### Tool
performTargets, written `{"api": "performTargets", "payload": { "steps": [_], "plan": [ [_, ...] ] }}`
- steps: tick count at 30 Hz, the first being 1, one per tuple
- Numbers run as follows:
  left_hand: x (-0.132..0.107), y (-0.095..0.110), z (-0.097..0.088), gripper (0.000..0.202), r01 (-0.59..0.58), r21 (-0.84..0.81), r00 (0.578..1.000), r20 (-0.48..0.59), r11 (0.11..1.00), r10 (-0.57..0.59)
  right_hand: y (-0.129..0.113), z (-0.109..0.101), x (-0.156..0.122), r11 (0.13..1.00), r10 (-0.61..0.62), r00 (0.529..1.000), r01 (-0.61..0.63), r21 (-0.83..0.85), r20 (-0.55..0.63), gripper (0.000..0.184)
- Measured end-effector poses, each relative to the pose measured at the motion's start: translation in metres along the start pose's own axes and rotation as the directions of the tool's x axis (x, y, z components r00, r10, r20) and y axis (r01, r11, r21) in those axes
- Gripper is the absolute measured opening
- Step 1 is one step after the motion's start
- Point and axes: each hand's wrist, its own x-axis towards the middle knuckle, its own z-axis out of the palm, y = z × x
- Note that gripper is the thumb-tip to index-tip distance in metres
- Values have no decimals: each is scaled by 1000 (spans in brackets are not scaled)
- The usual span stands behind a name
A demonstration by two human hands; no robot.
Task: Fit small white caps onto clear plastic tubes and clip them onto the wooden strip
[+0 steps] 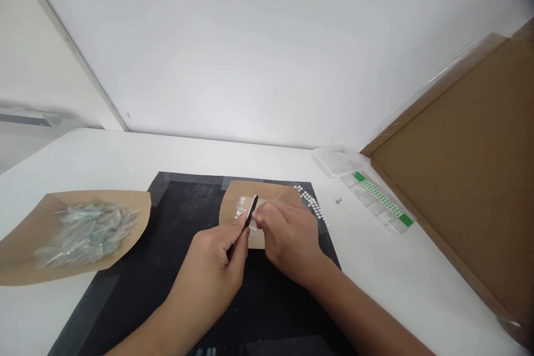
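Note:
My left hand (221, 253) is closed around a slim black stick-like piece (252, 210) with a pale edge, its tip pointing up and away. My right hand (292, 233) is beside that tip with fingers curled in a pinch; whatever they hold is too small or hidden to make out. Beneath both hands lies a brown paper sheet (236, 192). On it rests a clear plastic piece (242, 207) with small white dots, partly covered by my fingers. Rows of small round white dots (311, 200) run along the sheet's right side.
A black mat (175, 250) lies under the paper. Left of it, another brown sheet (25, 233) bears a pile of clear plastic packets (94, 233). At right are a translucent tray (336, 160), a clear case with a green label (381, 200), tiny metallic bits (339, 201) and a cardboard box (463, 167).

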Motion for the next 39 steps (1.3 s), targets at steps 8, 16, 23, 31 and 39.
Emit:
{"api": "performTargets", "payload": {
  "steps": [8,16,23,31,39],
  "plan": [
    [-2,0,2,33,-62,49,997,-47,997,64,-2,0,0,999,32,999,-33,-28,-20,20],
    [-3,0,2,32,-68,74,996,-53,995,72,-7,2,0,997,29,999,-32,-69,-33,21],
    [-4,0,2,33,-91,130,991,-90,987,103,-11,4,3,995,62,991,-71,-71,-123,20],
    [-5,2,0,29,-108,144,986,-113,984,125,-11,2,5,997,70,990,-71,-1,-119,20],
    [-4,0,0,31,-94,121,991,-81,988,104,-9,4,3,996,83,987,-85,-7,-134,20]
  ]
}}
